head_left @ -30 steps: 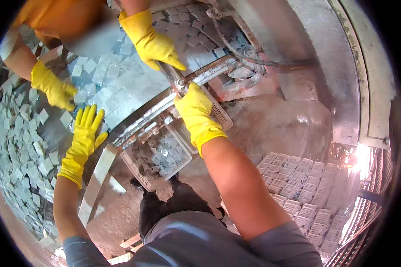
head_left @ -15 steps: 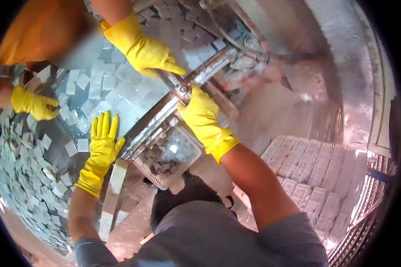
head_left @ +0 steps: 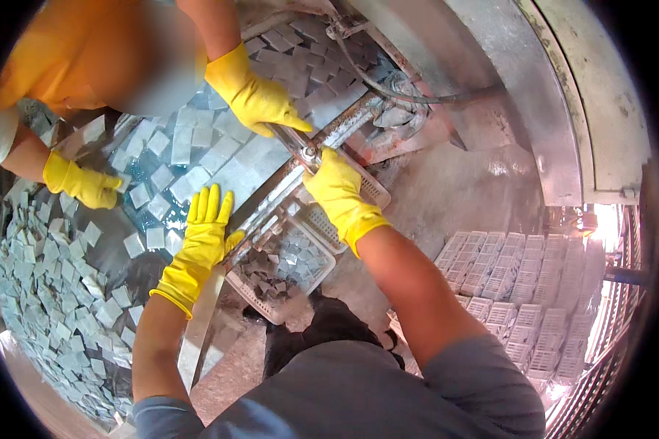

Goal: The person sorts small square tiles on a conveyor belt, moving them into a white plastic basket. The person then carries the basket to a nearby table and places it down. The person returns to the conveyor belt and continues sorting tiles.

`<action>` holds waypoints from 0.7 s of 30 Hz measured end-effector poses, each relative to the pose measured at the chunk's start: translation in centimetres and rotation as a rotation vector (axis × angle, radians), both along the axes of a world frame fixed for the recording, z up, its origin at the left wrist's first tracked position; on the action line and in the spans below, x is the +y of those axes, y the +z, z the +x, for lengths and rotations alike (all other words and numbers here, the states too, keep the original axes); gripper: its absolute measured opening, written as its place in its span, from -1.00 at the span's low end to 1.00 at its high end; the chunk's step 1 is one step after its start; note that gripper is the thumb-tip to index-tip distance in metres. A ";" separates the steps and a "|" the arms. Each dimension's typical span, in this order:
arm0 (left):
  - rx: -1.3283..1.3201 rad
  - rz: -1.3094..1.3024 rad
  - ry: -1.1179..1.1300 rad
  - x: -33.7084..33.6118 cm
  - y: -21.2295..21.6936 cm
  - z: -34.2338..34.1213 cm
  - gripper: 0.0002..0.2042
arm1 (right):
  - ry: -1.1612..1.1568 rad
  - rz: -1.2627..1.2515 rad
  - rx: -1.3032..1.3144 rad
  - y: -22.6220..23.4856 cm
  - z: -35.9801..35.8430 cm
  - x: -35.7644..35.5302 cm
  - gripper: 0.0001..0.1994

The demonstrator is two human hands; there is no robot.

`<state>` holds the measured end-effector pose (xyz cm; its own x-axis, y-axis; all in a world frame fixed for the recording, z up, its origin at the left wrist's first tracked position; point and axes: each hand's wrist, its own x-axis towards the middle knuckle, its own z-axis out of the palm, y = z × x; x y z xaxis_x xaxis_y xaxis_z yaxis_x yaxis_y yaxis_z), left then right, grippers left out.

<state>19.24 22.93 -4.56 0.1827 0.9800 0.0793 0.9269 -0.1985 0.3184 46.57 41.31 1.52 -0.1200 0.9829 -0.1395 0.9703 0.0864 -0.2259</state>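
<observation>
My left hand (head_left: 203,238), in a yellow rubber glove, lies flat with fingers stretched out on the wet, bluish work surface (head_left: 260,164), beside small square stone tiles (head_left: 192,183). My right hand (head_left: 337,189), gloved the same way, is closed at the near end of a metal bar (head_left: 293,139) with a bolt on it. That bar lies across the rusty metal edge rail (head_left: 337,132). Across from me, a co-worker's gloved hand (head_left: 260,99) is on the bar's far end. The co-worker's other gloved hand (head_left: 84,181) hovers by the tiles at the left.
A large heap of loose tiles (head_left: 58,293) fills the left side. Below the rail stands a plastic basket (head_left: 322,274) holding tile pieces. Stacked white crates (head_left: 520,278) stand at the right. A hose (head_left: 432,97) runs along the machine housing at the back right.
The whole view has shifted, so the scene sits further right. My left hand stays flat on the surface, and my right hand and the co-worker's hand keep their places on the bar.
</observation>
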 end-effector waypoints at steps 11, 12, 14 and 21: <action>-0.154 -0.016 0.222 1.9 0.6 5.1 -0.07 | -0.009 -0.071 -0.004 2.1 -1.0 0.0 -0.38; -0.261 0.016 0.218 1.2 1.3 5.2 -0.11 | -0.020 -0.102 -0.001 2.3 -1.0 -0.1 -0.39; -0.269 0.169 0.369 -1.5 3.1 4.6 -0.20 | -0.013 -0.105 0.003 2.8 -0.6 0.2 -0.41; 0.026 0.031 0.803 -14.2 1.0 -1.8 -0.33 | 0.021 -0.117 0.064 2.6 -0.8 -0.3 -0.40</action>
<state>17.49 8.70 -3.59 -0.5750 0.8102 0.1140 0.7974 0.5236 0.3001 45.78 41.04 4.11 -0.1526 0.9577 -0.2440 0.9520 0.0761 -0.2966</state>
